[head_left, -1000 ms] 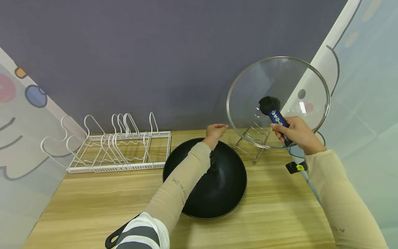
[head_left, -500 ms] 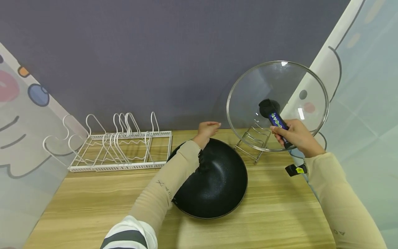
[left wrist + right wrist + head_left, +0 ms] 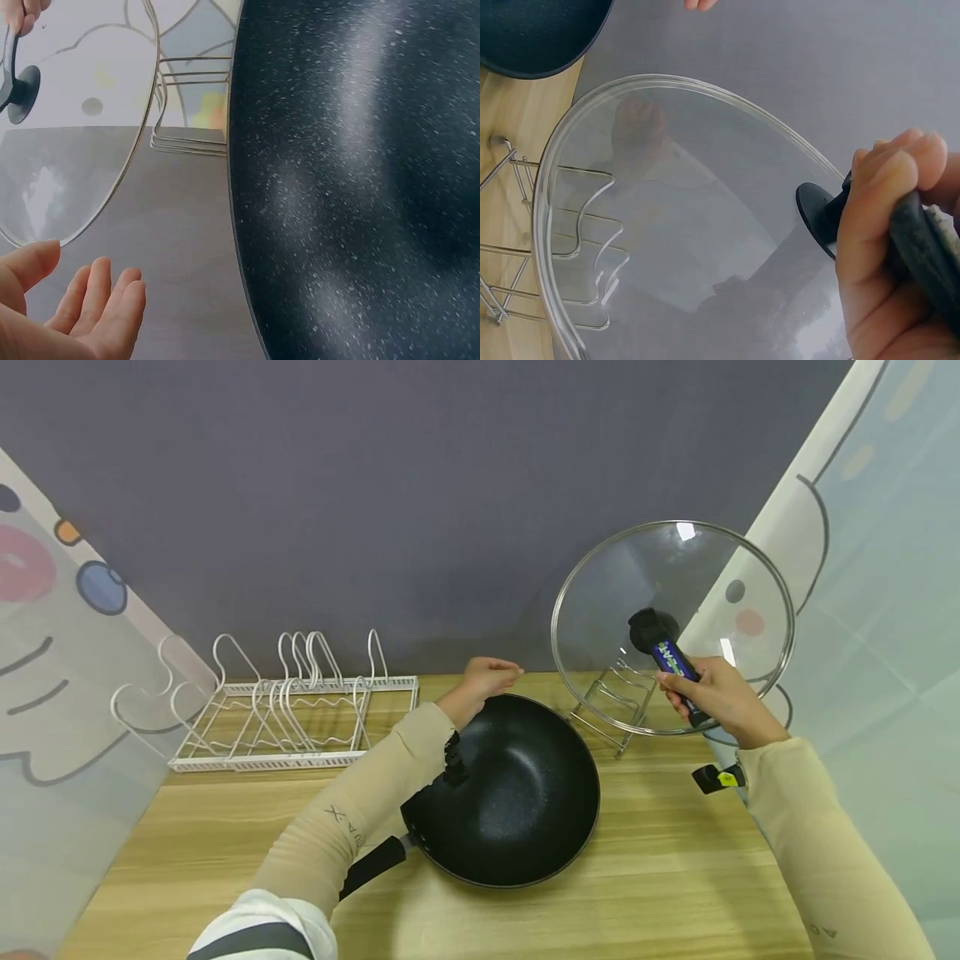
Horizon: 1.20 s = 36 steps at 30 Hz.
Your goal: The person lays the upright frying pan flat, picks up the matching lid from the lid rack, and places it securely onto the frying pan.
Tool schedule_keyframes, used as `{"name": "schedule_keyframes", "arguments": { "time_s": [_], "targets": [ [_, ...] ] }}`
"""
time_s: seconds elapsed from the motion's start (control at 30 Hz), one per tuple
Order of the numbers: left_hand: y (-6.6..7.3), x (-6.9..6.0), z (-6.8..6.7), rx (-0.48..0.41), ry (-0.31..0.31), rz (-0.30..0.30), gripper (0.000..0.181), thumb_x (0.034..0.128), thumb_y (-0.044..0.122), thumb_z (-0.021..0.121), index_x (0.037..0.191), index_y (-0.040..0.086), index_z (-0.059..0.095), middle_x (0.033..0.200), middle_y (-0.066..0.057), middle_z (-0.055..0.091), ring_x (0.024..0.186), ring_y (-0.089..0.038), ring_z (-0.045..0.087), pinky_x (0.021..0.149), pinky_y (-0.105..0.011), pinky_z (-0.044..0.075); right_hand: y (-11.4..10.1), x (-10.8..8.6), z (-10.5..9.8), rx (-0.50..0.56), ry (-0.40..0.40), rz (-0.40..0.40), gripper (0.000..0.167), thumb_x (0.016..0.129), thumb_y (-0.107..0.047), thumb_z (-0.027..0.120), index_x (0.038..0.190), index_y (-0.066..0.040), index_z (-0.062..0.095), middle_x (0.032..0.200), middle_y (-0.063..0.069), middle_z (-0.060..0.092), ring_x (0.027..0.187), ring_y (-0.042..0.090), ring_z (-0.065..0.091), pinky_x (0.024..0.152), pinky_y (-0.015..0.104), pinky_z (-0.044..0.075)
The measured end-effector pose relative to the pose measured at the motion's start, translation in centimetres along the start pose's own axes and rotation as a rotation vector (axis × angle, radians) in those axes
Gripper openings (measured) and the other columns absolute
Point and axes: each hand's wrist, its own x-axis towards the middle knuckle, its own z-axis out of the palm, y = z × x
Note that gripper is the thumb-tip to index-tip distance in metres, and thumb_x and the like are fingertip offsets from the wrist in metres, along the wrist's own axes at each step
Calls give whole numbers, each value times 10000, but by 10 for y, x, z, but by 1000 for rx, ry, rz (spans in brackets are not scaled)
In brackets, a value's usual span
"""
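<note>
By its black handle, my right hand point(image 3: 716, 693) grips a large round glass lid point(image 3: 600, 585) with a metal rim. The lid stands tilted on edge by a small wire lid rack point(image 3: 626, 739) at the back right; the right wrist view shows rack wires through the glass. Whether the rim rests in the rack I cannot tell. Over the back left rim of a black wok point(image 3: 517, 802), my left hand point(image 3: 480, 683) hovers with nothing in it. In the left wrist view its fingers point(image 3: 97, 292) are relaxed and apart from the lid.
A white wire dish rack point(image 3: 292, 762) stands at the back left against the grey wall point(image 3: 450, 527). The wok's black handle point(image 3: 375, 864) points to the front left, partly under my left forearm. Printed panels point(image 3: 885, 610) close off both sides of the wooden table point(image 3: 637, 893).
My left hand has moved left, away from the lid, uncovering more of the wok and its handle. My right hand and the lid have come down slightly in the head view.
</note>
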Motion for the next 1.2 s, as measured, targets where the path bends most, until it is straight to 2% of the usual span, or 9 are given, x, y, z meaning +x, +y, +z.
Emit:
{"name": "schedule_keyframes", "arguments": {
  "time_s": [0.17, 0.33, 0.53, 0.63, 0.77, 0.87, 1.0, 1.1, 1.2],
  "targets": [
    [-4, -11, -12, 64, -19, -1, 296, 895, 171, 652, 1163, 44, 637, 1219, -105, 610, 1138, -267, 573, 961, -372, 464, 2, -1, 1, 16, -3, 5, 336, 970, -254, 531, 942, 80, 510, 625, -7, 575, 490, 103, 528, 445, 276, 487],
    [-10, -22, -24, 148, -24, 26, 313, 883, 155, 661, 1166, 24, 638, 1205, -126, 620, 1074, -277, 602, 930, -370, 482, 1, -2, 4, 13, -10, 14, 339, 972, -247, 527, 943, 90, 503, 622, -12, 569, 488, 91, 520, 444, 271, 485],
    [-13, -36, -40, 173, -44, 58, 323, 874, 139, 667, 1166, 6, 633, 1195, -142, 616, 1065, -268, 601, 943, -400, 474, 0, -4, 4, 23, -25, 47, 384, 974, -276, 520, 1020, 104, 483, 658, -1, 586, 518, 88, 537, 469, 263, 506],
    [-16, -43, -46, 194, -65, 47, 369, 858, 153, 691, 1188, 2, 621, 1179, -132, 619, 1084, -263, 589, 954, -407, 467, 0, -5, 5, 16, -29, 54, 377, 980, -268, 508, 1043, 103, 479, 664, 3, 591, 523, 92, 545, 479, 267, 512],
    [-20, -56, -54, 239, -76, 28, 397, 847, 172, 708, 1198, 9, 616, 1155, -117, 625, 1081, -271, 579, 938, -394, 474, -1, -6, 6, 4, -39, 40, 351, 983, -247, 506, 1029, 101, 486, 657, 5, 592, 519, 104, 550, 474, 270, 511],
    [-25, -64, -62, 286, -79, 54, 383, 851, 182, 702, 1183, 10, 620, 1133, -123, 637, 1051, -275, 588, 900, -384, 488, 0, -6, 7, 17, -48, 33, 338, 980, -234, 512, 1007, 103, 503, 654, 9, 593, 512, 104, 546, 463, 261, 504],
    [-31, -74, -75, 330, -67, 76, 363, 846, 188, 703, 1155, 10, 633, 1102, -128, 648, 1031, -266, 590, 909, -422, 481, 3, -5, 10, 0, -43, 25, 337, 975, -241, 524, 947, 95, 541, 631, 0, 593, 497, 102, 538, 460, 261, 494],
    [-33, -83, -84, 362, -63, 62, 355, 849, 190, 698, 1150, 10, 639, 1123, -131, 643, 1071, -280, 579, 937, -441, 465, 5, -6, 12, -22, -41, 29, 359, 971, -265, 531, 922, 90, 556, 617, -8, 592, 491, 111, 538, 462, 270, 491],
    [-32, -91, -94, 409, -89, 66, 360, 858, 182, 685, 1162, -5, 630, 1153, -153, 634, 1108, -306, 566, 946, -435, 459, 5, -7, 14, -16, -50, 36, 361, 974, -257, 525, 958, 103, 540, 629, -5, 594, 499, 113, 542, 467, 271, 496]
  ]
}}
